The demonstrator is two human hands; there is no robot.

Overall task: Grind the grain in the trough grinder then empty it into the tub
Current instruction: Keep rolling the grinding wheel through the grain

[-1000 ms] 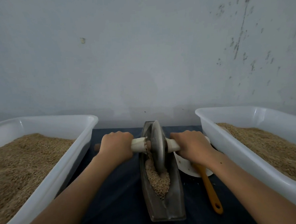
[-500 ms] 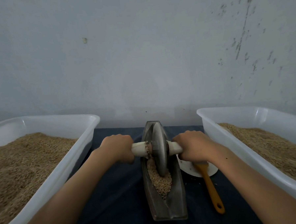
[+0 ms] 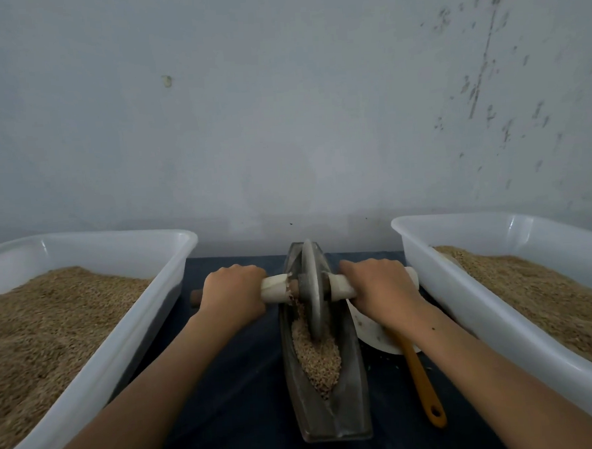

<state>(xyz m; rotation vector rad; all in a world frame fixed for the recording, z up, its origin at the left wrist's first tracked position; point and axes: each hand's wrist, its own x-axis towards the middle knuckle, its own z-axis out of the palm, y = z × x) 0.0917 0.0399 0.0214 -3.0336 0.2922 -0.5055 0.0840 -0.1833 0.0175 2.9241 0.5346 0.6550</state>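
Risk: wheel (image 3: pixel 312 288) riding up out of narrow trough grinder (image 3: pixel 325 387) on dark surface (image 3: pixel 234 382) — left hand (image 3: pixel 235 294), right hand (image 3: pixel 382 288) grip axle handle (image 3: pixel 274 288) tight, uneven push spills heaped grain (image 3: pixel 317 357) short of right tub (image 3: pixel 490 303).

no readable text, label, brand, number or sign anywhere in view.
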